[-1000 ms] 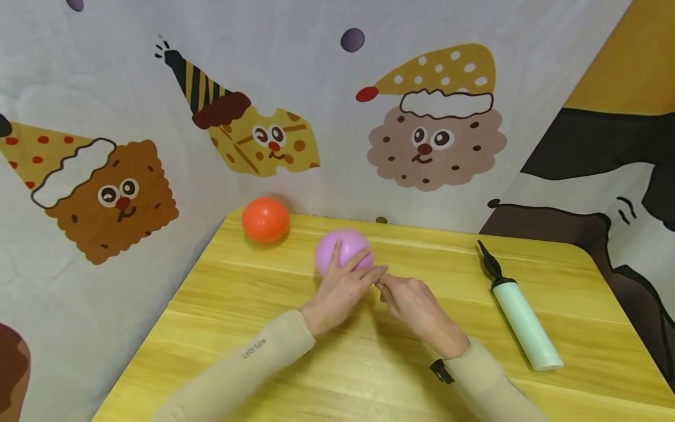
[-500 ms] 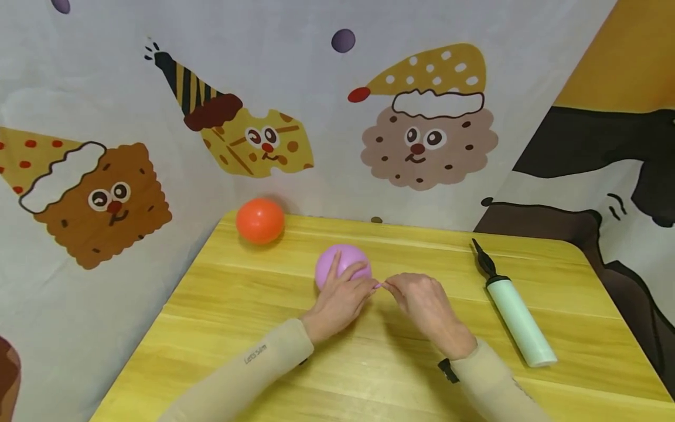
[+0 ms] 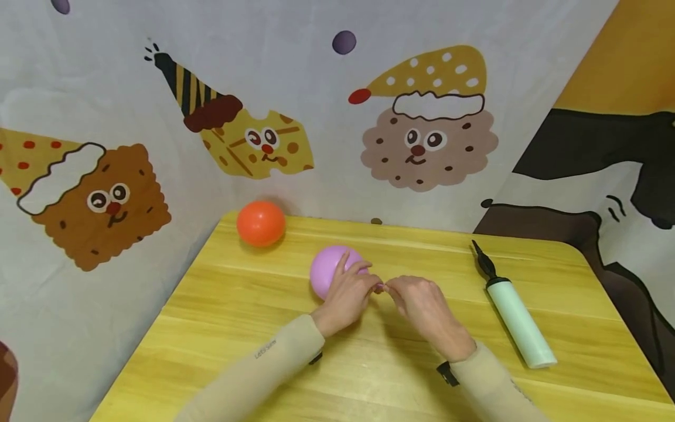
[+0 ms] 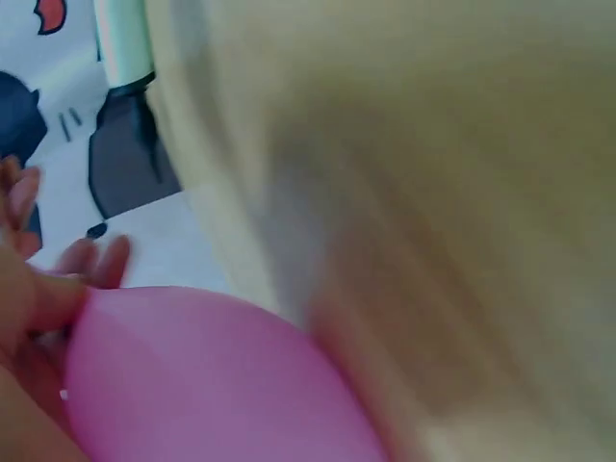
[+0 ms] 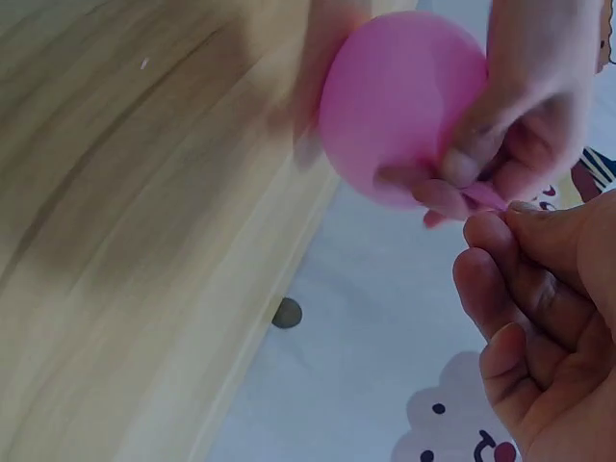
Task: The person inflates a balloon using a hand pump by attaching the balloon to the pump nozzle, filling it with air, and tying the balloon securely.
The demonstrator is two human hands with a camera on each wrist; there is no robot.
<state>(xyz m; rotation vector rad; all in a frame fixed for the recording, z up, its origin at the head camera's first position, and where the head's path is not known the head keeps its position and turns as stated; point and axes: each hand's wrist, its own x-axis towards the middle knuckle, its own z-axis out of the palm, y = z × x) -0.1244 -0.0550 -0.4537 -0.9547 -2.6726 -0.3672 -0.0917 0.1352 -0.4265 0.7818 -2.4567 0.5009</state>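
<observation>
A round, inflated pink balloon (image 3: pixel 326 274) is near the middle of the table, its neck pointing right. My left hand (image 3: pixel 349 299) lies over the balloon's right side, and its thumb and forefinger pinch the neck. The tip of that neck (image 5: pixel 484 196) is stretched across to my right hand (image 3: pixel 424 308), which pinches the end between thumb and forefinger. In the right wrist view the other right fingers (image 5: pixel 510 366) are loosely curled below. The balloon (image 4: pixel 212 375) fills the lower part of the left wrist view, where my left fingers are partly cut off.
An orange-red balloon (image 3: pixel 261 224) sits at the table's back left corner. To the right lies a pale green hand pump (image 3: pixel 521 322) with a black nozzle, pointing away. A cloth with cartoon prints (image 3: pixel 337 193) hangs behind the wooden table (image 3: pixel 221 328).
Both hands have come slightly nearer the person along with the pink balloon. The neck, hidden by the fingers at first, now shows stretched between the hands, and the left hand has shifted right on the balloon.
</observation>
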